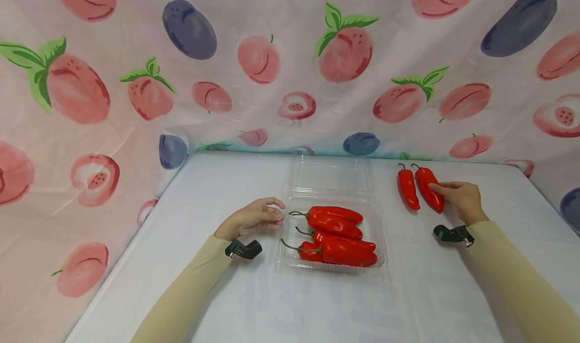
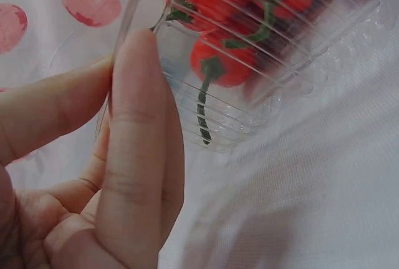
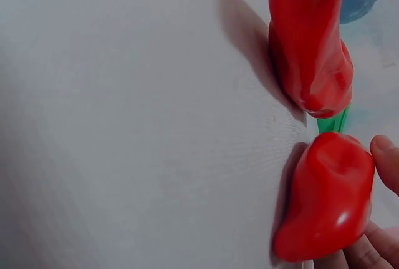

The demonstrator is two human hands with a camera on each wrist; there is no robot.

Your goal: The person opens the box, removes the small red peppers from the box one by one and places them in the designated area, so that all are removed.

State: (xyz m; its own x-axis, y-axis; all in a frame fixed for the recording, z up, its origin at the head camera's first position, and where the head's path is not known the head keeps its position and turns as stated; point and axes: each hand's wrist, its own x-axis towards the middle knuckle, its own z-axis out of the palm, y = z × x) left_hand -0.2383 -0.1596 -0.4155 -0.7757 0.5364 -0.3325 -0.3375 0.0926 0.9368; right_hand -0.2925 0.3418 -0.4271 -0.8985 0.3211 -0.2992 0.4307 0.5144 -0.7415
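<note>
At the middle of the table is a clear plastic clamshell box [image 1: 382, 232] with several red peppers [image 1: 349, 252] lying in it, green stems mostly to the left. My left hand [image 1: 260, 215] is at the box's left side; in the left wrist view its thumb and fingers [image 2: 137, 94] pinch the clear rim. To the right of the box, two more red peppers lie side by side on the table. My right hand [image 1: 462, 199] holds the right one of these peppers [image 1: 426, 182], thumb and fingers about its sides. The other pepper [image 1: 408, 188] lies just left of it, untouched.
The box's clear lid [image 1: 333, 174] lies folded back behind it, near the cloth backdrop [image 1: 294, 56] printed with fruit. A white cloth [image 1: 226, 302] covers the table. Dark camera mounts [image 1: 244, 250] sit on both wrists.
</note>
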